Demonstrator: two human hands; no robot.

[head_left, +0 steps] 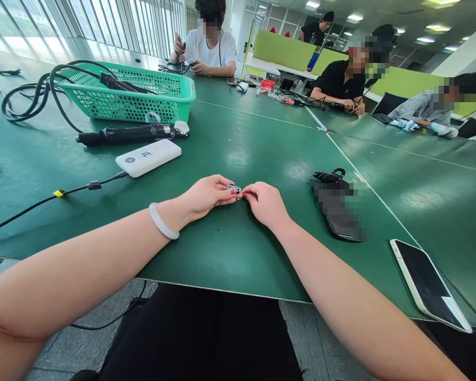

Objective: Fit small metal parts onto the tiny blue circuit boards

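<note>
The left hand (227, 193) pinches a small board (233, 188), long axis roughly left-right. The right hand's (265, 202) grip is unclear. The white device's (148, 157) marking is illegible.

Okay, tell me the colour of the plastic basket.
The plastic basket is mint green, seen best in the head view.

Open-plan workroom with a green worktop (238, 254) beneath lit ceiling lights (355, 17).

Along the far left, tall windows (115, 24) with closely spaced vertical bars let in daylight, which streaks the worktop's glossy surface; pale seams cross it on the right. Lime-green partition panels (280, 50) stand beyond its far side, with white desks (262, 67) in front of them and dark chairs (389, 103) at the far right. The grey ceiling (396, 16) slopes across the far right above a pale pillar (466, 45). Grey floor tiles (73, 352) show below the near edge.
</note>
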